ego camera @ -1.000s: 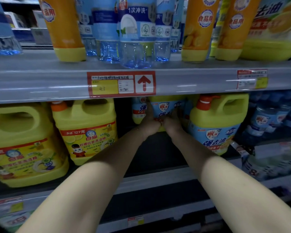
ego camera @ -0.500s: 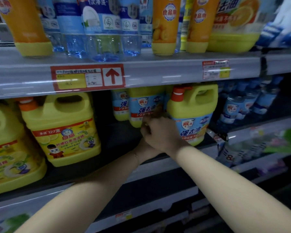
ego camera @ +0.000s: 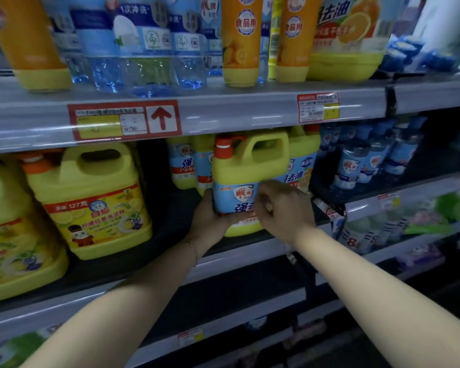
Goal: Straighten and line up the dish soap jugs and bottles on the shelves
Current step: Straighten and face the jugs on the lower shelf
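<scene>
A second ago we had both hands reached deep into the middle of the frame, on a jug at the back of the row. Since then they have come forward and shifted to the red-capped jug [ego camera: 250, 166], the yellow one with the handle and blue label just right of centre. The left hand [ego camera: 210, 216] now cups its lower left side with the fingers wrapped round the corner, and the right hand [ego camera: 284, 208] lies across the label with curled fingers clasping the right side, so both are grasping the jug. It stands upright at the front of the middle shelf [ego camera: 255, 252], its base close to the lip, though we cannot tell whether it rests on the shelf or is lifted a little. Its label faces us and its cap points to the left of the frame. Jugs of the same brand [ego camera: 182, 166] stand further back, left of centre, and another shows just behind it on the right. We judge that the back row has been dealt with and the front jug is now being squared up before it. The big yellow jug [ego camera: 91, 197] at centre left sits turned slightly and apart from its neighbour, so it probably needs attention too. The orange bottles [ego camera: 239, 41] at the top of the frame look roughly even.
</scene>
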